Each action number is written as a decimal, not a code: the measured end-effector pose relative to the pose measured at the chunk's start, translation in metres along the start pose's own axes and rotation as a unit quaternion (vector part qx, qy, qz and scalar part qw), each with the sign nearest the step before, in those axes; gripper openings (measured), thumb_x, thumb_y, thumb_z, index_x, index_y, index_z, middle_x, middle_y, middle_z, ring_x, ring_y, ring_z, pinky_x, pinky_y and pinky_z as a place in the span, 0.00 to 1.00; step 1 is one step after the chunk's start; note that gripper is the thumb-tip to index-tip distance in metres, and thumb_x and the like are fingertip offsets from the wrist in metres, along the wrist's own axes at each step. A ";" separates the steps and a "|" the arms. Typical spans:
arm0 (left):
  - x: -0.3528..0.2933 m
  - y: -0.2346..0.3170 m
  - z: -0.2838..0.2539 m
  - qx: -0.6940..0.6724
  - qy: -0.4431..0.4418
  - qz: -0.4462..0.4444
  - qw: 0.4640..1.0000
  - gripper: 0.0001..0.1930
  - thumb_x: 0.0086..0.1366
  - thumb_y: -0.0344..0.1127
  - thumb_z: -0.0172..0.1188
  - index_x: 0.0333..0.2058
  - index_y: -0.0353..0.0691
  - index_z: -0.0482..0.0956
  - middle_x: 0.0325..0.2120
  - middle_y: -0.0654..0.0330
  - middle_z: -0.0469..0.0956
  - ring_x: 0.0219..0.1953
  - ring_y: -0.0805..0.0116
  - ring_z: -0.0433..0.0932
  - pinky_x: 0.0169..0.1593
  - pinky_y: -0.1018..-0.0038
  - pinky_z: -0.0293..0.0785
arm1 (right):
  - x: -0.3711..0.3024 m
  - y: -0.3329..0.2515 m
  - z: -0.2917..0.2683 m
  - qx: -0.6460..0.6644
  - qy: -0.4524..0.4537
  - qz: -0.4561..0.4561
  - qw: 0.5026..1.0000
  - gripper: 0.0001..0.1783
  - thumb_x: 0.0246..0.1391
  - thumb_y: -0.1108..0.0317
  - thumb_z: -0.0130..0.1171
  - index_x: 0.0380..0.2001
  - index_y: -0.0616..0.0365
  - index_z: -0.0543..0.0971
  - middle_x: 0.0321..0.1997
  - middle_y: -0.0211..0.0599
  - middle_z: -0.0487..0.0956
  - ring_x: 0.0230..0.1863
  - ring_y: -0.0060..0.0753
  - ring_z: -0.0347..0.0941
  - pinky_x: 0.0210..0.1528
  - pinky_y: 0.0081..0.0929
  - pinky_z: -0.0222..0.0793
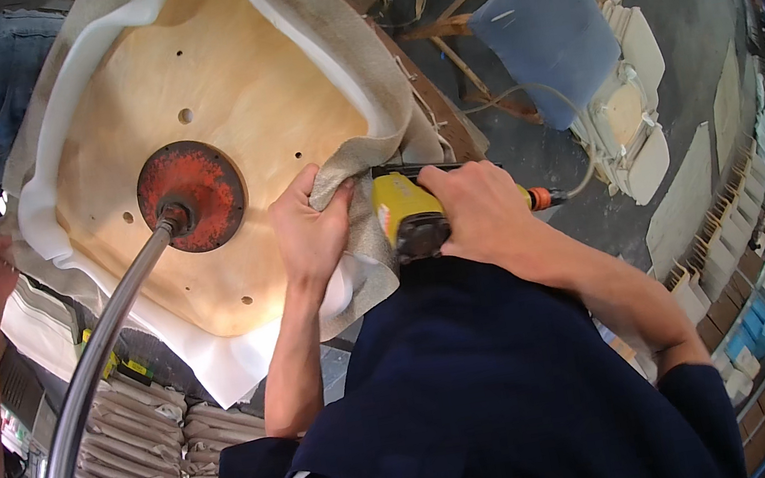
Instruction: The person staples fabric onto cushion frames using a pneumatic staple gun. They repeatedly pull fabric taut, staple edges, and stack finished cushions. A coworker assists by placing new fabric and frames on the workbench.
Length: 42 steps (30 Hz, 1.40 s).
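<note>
Left hand [312, 228]: fingers closed on beige fabric [367, 231], bulk rightward | right hand [480, 208]: fingers wrapped round yellow power tool [403, 200], body leftward

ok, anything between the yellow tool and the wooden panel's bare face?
Yes. In this view, the beige fabric and the left hand gripping its edge lie between the yellow tool, held in the right hand, and the wooden panel's bare face. Depth gaps can't be judged.
</note>
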<state>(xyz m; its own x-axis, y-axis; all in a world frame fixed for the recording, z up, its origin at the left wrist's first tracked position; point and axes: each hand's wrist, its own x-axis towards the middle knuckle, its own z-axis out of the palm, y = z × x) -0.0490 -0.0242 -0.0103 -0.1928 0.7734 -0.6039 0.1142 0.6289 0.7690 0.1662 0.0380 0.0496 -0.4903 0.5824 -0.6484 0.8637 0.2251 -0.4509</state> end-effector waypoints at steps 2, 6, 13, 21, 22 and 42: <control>-0.001 0.014 -0.013 0.094 -0.035 -0.023 0.995 0.07 0.63 0.32 0.72 0.37 0.36 0.84 0.33 0.56 0.84 0.35 0.62 0.82 0.42 0.67 0.76 | -0.016 0.025 0.008 0.049 0.049 -0.037 0.997 0.28 0.39 0.61 0.79 0.44 0.57 0.80 0.38 0.44 0.87 0.40 0.59 0.84 0.43 0.48 0.78; -0.001 0.061 -0.007 0.362 0.066 0.285 0.885 0.17 0.60 0.41 0.76 0.44 0.42 0.83 0.47 0.54 0.76 0.53 0.56 0.74 0.57 0.57 0.68 | -0.042 0.065 0.005 0.064 0.096 -0.096 0.989 0.29 0.46 0.63 0.74 0.54 0.55 0.80 0.41 0.44 0.86 0.43 0.55 0.84 0.45 0.47 0.77; 0.017 0.029 -0.004 0.462 -0.059 0.387 0.795 0.13 0.64 0.45 0.71 0.30 0.42 0.84 0.38 0.61 0.76 0.50 0.58 0.70 0.55 0.53 0.61 | -0.024 0.062 -0.011 0.027 0.040 -0.129 0.990 0.26 0.44 0.58 0.77 0.46 0.54 0.80 0.32 0.46 0.85 0.38 0.55 0.84 0.41 0.50 0.78; 0.008 -0.020 -0.004 0.345 -0.040 0.353 0.869 0.12 0.64 0.38 0.71 0.23 0.44 0.80 0.31 0.66 0.75 0.43 0.61 0.72 0.49 0.54 0.57 | 0.002 0.010 -0.054 -0.110 -0.091 -0.085 0.986 0.24 0.42 0.60 0.77 0.41 0.58 0.81 0.29 0.45 0.85 0.34 0.55 0.85 0.38 0.49 0.80; 0.007 -0.022 -0.003 0.335 -0.031 0.352 0.873 0.12 0.63 0.38 0.71 0.23 0.44 0.80 0.31 0.66 0.75 0.42 0.61 0.72 0.49 0.55 0.56 | 0.007 0.002 -0.056 -0.130 -0.111 -0.076 0.982 0.22 0.42 0.61 0.76 0.40 0.59 0.82 0.29 0.45 0.86 0.34 0.55 0.86 0.38 0.48 0.81; -0.036 -0.035 0.057 0.324 0.246 0.229 0.884 0.16 0.70 0.45 0.64 0.24 0.44 0.82 0.27 0.62 0.79 0.40 0.60 0.73 0.51 0.56 0.57 | 0.029 0.047 -0.072 -0.211 -0.029 -0.256 0.943 0.21 0.40 0.60 0.77 0.38 0.53 0.83 0.28 0.46 0.85 0.35 0.57 0.84 0.41 0.50 0.79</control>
<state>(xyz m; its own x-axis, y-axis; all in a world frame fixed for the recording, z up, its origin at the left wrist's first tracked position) 0.0094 -0.0699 -0.0274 -0.3648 0.9307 0.0269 0.7935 0.2956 0.5320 0.2004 0.1219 0.0536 -0.8507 0.2726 -0.4494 0.4757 0.7629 -0.4377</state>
